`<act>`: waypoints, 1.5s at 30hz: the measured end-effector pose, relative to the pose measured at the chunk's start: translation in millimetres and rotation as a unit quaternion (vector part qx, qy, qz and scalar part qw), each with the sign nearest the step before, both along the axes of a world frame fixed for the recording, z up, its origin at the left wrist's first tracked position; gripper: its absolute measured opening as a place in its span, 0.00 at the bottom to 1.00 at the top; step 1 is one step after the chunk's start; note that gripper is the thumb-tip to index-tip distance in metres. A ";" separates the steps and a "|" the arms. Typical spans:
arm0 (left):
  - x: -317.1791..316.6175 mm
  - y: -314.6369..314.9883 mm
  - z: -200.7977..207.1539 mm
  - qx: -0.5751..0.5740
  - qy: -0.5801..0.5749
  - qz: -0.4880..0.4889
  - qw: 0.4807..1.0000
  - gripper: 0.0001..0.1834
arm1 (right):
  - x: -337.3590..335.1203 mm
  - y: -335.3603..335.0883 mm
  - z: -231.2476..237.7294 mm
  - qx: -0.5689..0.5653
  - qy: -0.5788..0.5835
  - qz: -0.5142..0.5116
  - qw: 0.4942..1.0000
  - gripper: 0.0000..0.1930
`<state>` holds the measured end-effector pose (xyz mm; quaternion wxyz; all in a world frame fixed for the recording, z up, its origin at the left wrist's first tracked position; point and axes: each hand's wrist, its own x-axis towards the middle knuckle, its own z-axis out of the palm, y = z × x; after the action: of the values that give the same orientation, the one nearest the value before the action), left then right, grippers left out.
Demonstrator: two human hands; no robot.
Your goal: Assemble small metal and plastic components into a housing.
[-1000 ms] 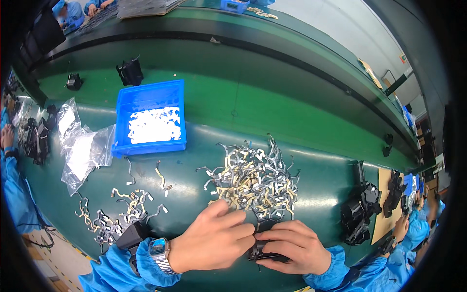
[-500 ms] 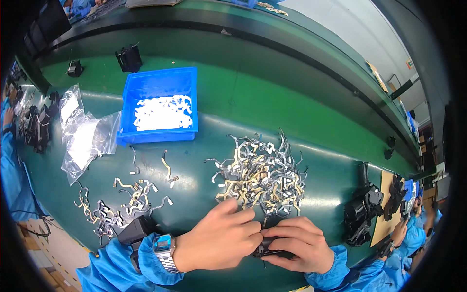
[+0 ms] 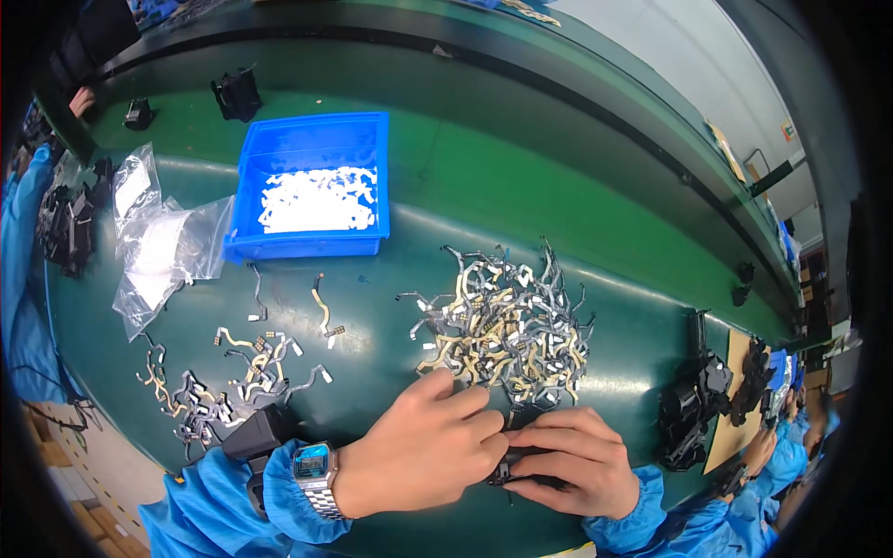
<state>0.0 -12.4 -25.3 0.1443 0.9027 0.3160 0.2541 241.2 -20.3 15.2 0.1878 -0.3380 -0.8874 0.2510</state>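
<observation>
My right hand (image 3: pixel 572 460) grips a small black plastic part (image 3: pixel 502 472) between its thumb and fingers. Pressed up close to that part is my left hand (image 3: pixel 428 446), fingers curled and pinched together. Their tips are hidden, so whatever they hold does not show. Just beyond both hands lies a large heap of short wire cables (image 3: pixel 507 325), grey and yellowish, with white connectors. A silver wristwatch (image 3: pixel 314 465) is on my left wrist.
A blue bin (image 3: pixel 312 246) holds small white pieces, beside clear plastic bags (image 3: pixel 158 246). Smaller cable groups (image 3: pixel 256 367) lie to the left. Black plastic parts (image 3: pixel 693 405) are piled on the right, near brown cardboard (image 3: pixel 730 400). Co-workers in blue sleeves sit at both sides.
My hands stay together at the black part, with slight shifts of the fingers and of the part's tilt. The view has moved a little. A co-worker's hand now shows at the far left.
</observation>
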 end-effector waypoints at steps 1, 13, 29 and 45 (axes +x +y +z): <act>-0.3 0.1 0.1 -0.003 -0.004 0.000 1.000 0.06 | -0.2 0.3 -0.2 -0.003 0.005 0.002 1.000 0.15; -1.6 1.7 -2.5 -0.003 -0.002 -0.013 1.000 0.05 | -2.4 0.2 -1.5 -0.059 0.011 -0.019 0.998 0.14; -2.5 2.4 3.0 0.017 -0.004 0.009 1.000 0.06 | -2.0 -1.0 -3.9 -0.087 0.020 -0.013 0.996 0.13; 1.1 -2.9 -1.4 0.000 0.010 0.034 0.999 0.06 | -2.9 -0.7 -4.1 -0.095 0.029 -0.039 0.994 0.13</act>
<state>1.1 -15.3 -26.6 0.1324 0.8939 0.3476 0.2501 238.3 -21.0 11.1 0.1905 -0.3815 -0.8399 0.3359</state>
